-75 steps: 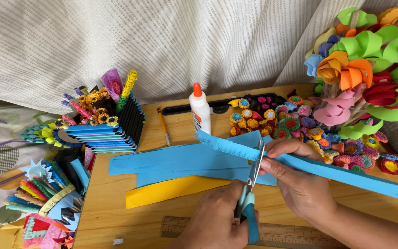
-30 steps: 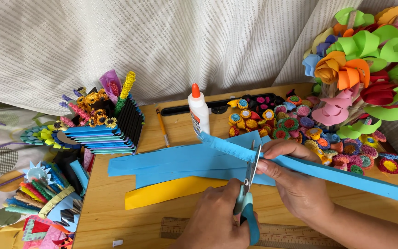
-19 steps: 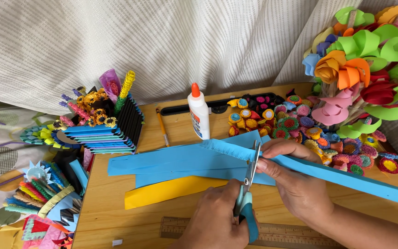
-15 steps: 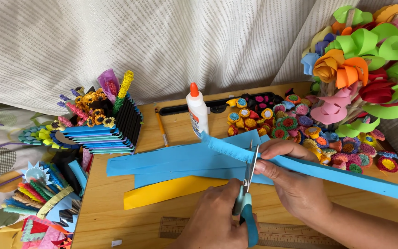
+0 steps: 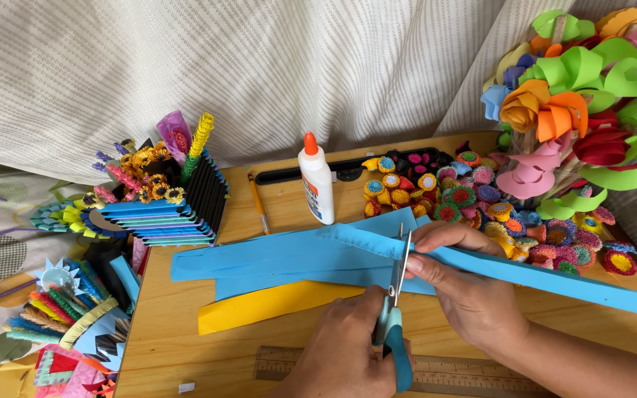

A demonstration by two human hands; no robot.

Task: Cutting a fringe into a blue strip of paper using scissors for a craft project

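My left hand (image 5: 340,350) grips blue-handled scissors (image 5: 396,309) at the near edge of the wooden table (image 5: 178,346). The blades point away from me and close across a long blue paper strip (image 5: 554,280). My right hand (image 5: 466,295) pinches that strip just right of the blades, fingers on top and thumb underneath. The strip's far edge left of the scissors is cut into a fine fringe (image 5: 363,237). More blue strips (image 5: 259,262) and a yellow strip (image 5: 259,306) lie flat underneath.
A white glue bottle (image 5: 316,179) and a pencil (image 5: 258,203) stand behind the strips. Several small paper flowers (image 5: 473,199) cover the far right. A big paper bouquet (image 5: 584,110) rises at right, a blue paper holder (image 5: 164,210) at left, a wooden ruler (image 5: 296,362) near me.
The scissors stay in about the same spot on the blue strip while the blades work. My hands and the strip have barely shifted; the view moved slightly.
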